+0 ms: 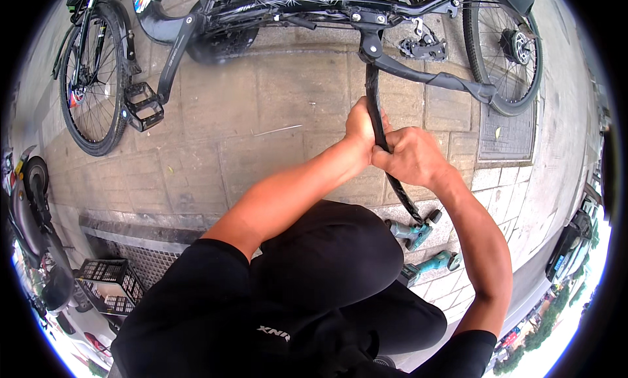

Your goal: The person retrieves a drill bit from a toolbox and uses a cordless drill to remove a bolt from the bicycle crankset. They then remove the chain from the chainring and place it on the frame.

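Observation:
My left hand (360, 125) is closed round a long, narrow black strip (399, 188), which may be tubing or a wrapped cable. Just right of it and slightly lower, my right hand (412, 152) grips the same strip, thumb pressed against it. The strip runs from a dark bracket (370, 45) on a black bicycle frame (294, 6) down past my hands toward a teal power tool (415, 234) on the ground. A wrapped dark bar (445, 79) extends right from the bracket.
A wheel with pedal (142, 105) stands at left, another wheel (504, 83) at right, near a loose derailleur (422, 49) and metal cover (507, 139). A second teal tool (432, 263) lies by my knee. A crate (111, 283), scooter (33, 227) and thin rod (278, 129) also show.

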The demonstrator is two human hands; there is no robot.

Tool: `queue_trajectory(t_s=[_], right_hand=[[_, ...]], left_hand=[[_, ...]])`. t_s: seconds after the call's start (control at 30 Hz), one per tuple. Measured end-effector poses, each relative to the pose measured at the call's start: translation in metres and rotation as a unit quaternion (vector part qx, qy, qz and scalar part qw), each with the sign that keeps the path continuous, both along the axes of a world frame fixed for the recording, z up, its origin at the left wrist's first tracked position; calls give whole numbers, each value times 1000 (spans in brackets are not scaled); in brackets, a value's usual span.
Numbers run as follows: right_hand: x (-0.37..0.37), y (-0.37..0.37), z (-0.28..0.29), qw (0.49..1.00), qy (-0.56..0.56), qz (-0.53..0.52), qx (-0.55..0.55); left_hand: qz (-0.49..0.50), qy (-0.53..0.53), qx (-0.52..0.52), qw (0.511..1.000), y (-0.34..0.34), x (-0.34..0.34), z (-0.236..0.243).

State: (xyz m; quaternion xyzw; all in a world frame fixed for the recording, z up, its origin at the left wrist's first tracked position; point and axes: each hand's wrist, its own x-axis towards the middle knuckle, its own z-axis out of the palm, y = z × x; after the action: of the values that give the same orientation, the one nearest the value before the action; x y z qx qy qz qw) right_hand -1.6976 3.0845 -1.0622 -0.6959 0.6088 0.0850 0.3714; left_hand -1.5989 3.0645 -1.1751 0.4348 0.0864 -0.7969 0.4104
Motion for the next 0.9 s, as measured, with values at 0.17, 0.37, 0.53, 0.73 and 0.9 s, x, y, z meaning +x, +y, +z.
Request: queue_trajectory(t_s=[0.17,0.37,0.53,0.73,0.9], right_hand=[[5,9,-19,999,-2,-11,-51],[19,-1,-20,997,37,41,-59],[-6,17,-27,996,5,1,-86],[-17,1,-29,996,54,-68,-11],[-26,-13,-39,996,8,-81,-47]], left_hand=[[-28,-9,-4,1000,-2,7,-12],[-113,-231,-93,962,5,24,-7],[-29,-4,10,1000,6,-6,-37],[-124,65,-17,990,12,3,-62],[-200,132,-46,970,23,2,-28]])
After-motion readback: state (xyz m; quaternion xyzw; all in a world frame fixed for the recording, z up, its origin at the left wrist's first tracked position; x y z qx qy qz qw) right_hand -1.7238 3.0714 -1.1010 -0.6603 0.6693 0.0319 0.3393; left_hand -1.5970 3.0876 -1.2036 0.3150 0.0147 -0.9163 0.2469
